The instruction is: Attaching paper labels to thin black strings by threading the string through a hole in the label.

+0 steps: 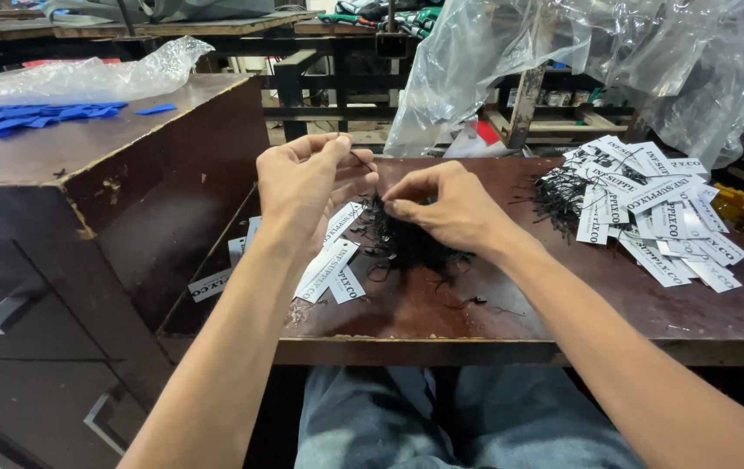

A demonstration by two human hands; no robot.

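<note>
L hand point(302, 187) raised just above the black string pile point(411, 243), thumb and fingers pinched shut on one thin black string point(361, 161). R hand point(446, 208) rests on pile's top, fingertips pinched into the strings; exact hold can't be told. White paper tags point(330, 269) lie just left of pile, touching it. Strung tag heap point(650, 217) well right of pile. Blue pieces point(24, 120) far left of pile, on higher bench point(128, 139).

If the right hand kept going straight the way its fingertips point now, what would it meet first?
The right hand points left, so it would probably meet the left hand first, just above the pile of black strings. Depth is hard to judge.
</note>
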